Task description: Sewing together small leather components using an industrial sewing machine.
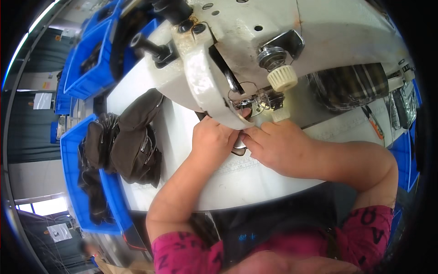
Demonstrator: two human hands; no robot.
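Observation:
Both my hands are at the sewing area of a white industrial sewing machine (200, 86), beneath its curved head. My left hand (212, 137) lies left of the needle area with its fingers bent and drawn together. Opposite it, my right hand (278, 146) is closed in a pinch, its fingertips meeting those of the left. A small dark-edged piece (238, 151) shows just below the touching fingertips. Most of whatever they hold is hidden by the fingers and the machine head. A cream tension knob (282, 77) sits above my right hand.
Dark brown zippered pouches (132, 146) are piled at the table's left, partly over a blue bin (75, 182). More blue bins (91, 68) stand behind. Orange-handled snips (374, 123) and a plaid fabric roll (353, 86) lie right. A ruler strip (237, 168) crosses the white table.

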